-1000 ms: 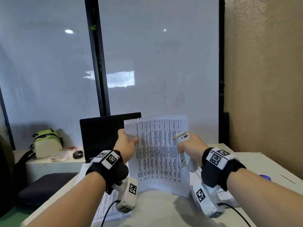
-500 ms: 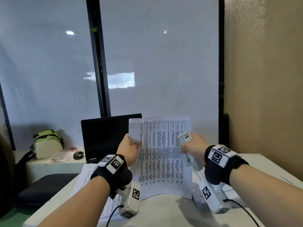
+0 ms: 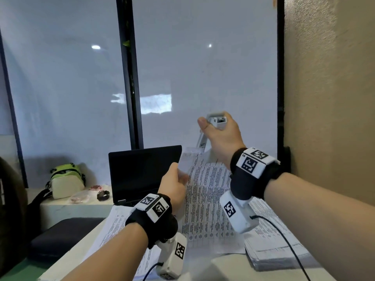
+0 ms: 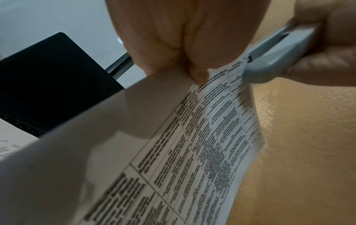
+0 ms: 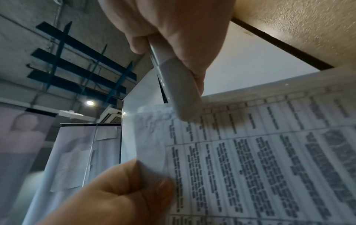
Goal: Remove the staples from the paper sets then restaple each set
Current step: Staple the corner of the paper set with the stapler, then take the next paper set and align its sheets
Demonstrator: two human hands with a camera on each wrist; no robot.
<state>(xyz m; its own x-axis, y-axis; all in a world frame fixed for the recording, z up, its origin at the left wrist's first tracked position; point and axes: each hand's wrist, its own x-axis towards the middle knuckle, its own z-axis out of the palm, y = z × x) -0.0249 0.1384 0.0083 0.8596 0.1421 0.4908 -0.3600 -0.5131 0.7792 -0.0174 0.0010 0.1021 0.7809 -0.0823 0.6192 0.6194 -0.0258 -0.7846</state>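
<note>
Since a second ago the right hand point(image 3: 220, 136) has risen from the middle of the sheet to above its top edge, carrying the stapler point(image 3: 211, 128) with it, and the left hand point(image 3: 174, 185) has shifted its hold up toward the top left corner of the paper set point(image 3: 205, 199).

That set stands almost upright over the middle of the table point(image 3: 223, 266), its lower edge down among the other printed sheets lying there; a further stack of papers point(image 3: 274, 254) sits toward the right edge. The left thumb and fingers point(image 4: 198, 74) are pinched on the paper near its top corner. The right fingers point(image 5: 185, 50) are wrapped around the grey stapler body, its nose pointing down onto the top edge of the sheets.

From the left wrist view the stapler's tip meets the corner of the paper, though whether it bites a staple or is about to drive one I cannot tell.

The risk, as I judge it, is tearing. The corner already looks crumpled in the right wrist view, and a pull at an angle against a one-point pinch could rip it. The sheets could also slip out of line, since only one corner is held and the set hangs loose below.

The right wrist is raised and bent downward, the left forearm reaching forward and lower. A laptop point(image 3: 145, 175) stands open behind, toward the far left.
</note>
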